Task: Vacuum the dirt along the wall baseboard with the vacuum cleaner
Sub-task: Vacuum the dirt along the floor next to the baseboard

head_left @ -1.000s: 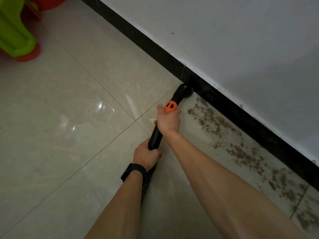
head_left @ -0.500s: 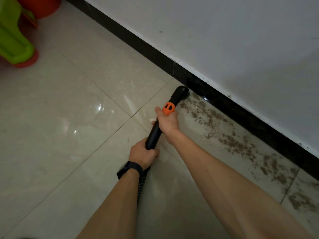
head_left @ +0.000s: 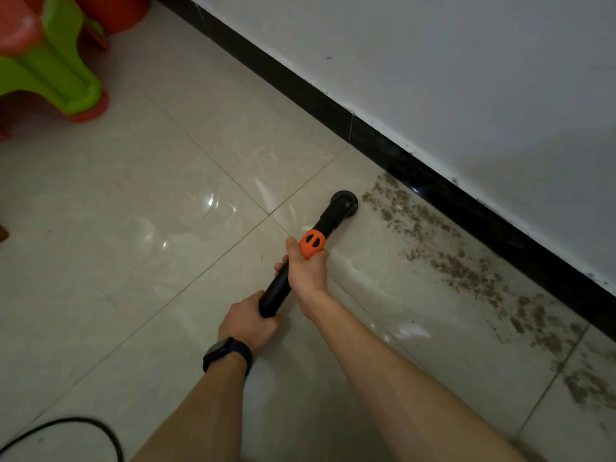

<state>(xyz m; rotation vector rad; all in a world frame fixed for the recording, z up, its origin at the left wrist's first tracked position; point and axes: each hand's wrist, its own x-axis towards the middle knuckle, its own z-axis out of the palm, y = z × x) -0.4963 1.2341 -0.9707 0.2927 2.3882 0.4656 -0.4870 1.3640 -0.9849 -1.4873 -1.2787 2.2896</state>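
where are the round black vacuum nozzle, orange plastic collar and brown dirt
round black vacuum nozzle (head_left: pixel 345 203), head view, top face
orange plastic collar (head_left: pixel 312 243), head view, upper side
brown dirt (head_left: pixel 403 208), head view, dense patch

Glossy beige floor tiles (head_left: pixel 133 228) carry a band of brown dirt (head_left: pixel 466 271) along the black baseboard (head_left: pixel 300 91), a vacuum nozzle (head_left: pixel 345 203) just beside it, a green stool (head_left: pixel 56 71) and a black cable (head_left: pixel 73 419).
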